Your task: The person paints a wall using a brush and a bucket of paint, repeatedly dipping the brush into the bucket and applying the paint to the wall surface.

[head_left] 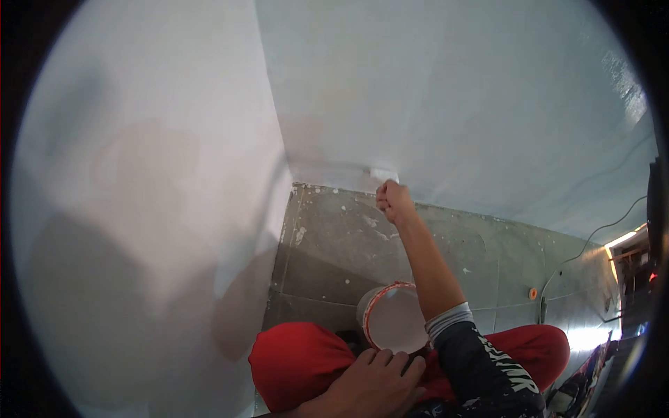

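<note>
My right hand (395, 200) is closed in a fist near the foot of the far wall (432, 104), wrapped round a white tool (383, 174) that touches the wall just above the floor. The tool's handle is hidden by the fingers. My left hand (380, 380) rests with its fingers a little apart over my red-clad leg (300, 362), holding nothing that I can see. Between my knees stands a bucket (396, 317) with a red-stained rim, filled with whitish paint. My right forearm passes over the bucket's right side.
A white wall (153, 174) meets the far wall at a corner on the left. The grey tiled floor (334, 251) bears white splashes. An orange roll (533, 293) and a thin cable (592, 237) lie at the right, near a bright opening.
</note>
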Tool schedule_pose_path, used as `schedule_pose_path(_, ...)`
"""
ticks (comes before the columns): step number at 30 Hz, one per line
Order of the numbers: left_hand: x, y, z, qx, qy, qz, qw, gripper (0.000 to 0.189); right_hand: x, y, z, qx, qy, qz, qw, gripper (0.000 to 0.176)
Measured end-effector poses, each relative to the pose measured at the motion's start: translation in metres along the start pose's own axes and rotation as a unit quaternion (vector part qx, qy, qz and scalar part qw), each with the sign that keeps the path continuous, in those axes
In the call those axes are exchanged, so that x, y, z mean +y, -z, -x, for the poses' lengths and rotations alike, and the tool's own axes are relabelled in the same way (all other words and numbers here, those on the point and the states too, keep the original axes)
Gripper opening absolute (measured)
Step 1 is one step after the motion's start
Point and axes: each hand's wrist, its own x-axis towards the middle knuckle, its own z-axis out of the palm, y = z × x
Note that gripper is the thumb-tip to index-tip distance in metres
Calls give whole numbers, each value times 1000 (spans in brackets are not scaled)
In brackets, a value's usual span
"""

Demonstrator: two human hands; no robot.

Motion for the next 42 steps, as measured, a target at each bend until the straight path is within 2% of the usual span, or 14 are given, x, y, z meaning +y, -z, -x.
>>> schedule_pose_path(7, -6, -2, -8, -6, 20, -11, 1000, 45, -96, -47, 128, -49, 219, -2, 975, 15)
schedule_pose_path(11, -10, 1, -13, -31, 35, -12, 999, 44, -115, -50, 143, -85, 309, -7, 947, 14)
schedule_pose_path(15, -9, -1, -16, -8, 36, -10, 999, 44, -40, -27, 65, -40, 202, 34, 978, 16)
schedule_pose_path(17, -8, -2, -16, -6, 45, -7, 999, 44, 1, -15, 41, -34, 71, 17, 997, 17)
schedule_pose_path(18, -6, -3, -15, -2, 41, -4, 999, 45, 17, -9, 26, -35, 69, 16, 997, 17)
schedule_pose_path(20, -4, -6, -12, 1, 39, -3, 999, 45, 43, 5, -5, -38, -89, -3, 995, 13)
schedule_pose_path(21, -4, -9, -10, 8, 37, -6, 999, 45, 55, 10, -21, -39, -89, -4, 995, 13)
schedule_pose_path(23, -1, -10, -9, 17, 33, -10, 999, 45, 72, 20, -48, -12, -233, -62, 970, 13)
schedule_pose_path(24, 0, -8, -8, 12, 31, -17, 999, 45, 76, 20, -50, -14, -230, -63, 971, 13)
schedule_pose_path(29, 0, -12, -5, -1, 19, -28, 999, 43, 63, 16, -44, -1, -101, -6, 995, 14)
schedule_pose_path(32, -13, -27, -4, 55, -3, -42, 998, 39, 13, -3, -3, -4, -22, 16, 1000, 15)
schedule_pose_path(35, -12, -22, -8, 39, -9, -30, 999, 38, -68, -33, 71, -48, 75, -14, 996, 17)
schedule_pose_path(37, -9, -5, -15, -32, -15, -48, 998, 43, -113, -48, 110, -93, 131, -14, 987, 16)
schedule_pose_path(42, -7, -2, -11, -17, 3, -24, 1000, 43, -177, -78, 189, -108, 285, 3, 952, 12)
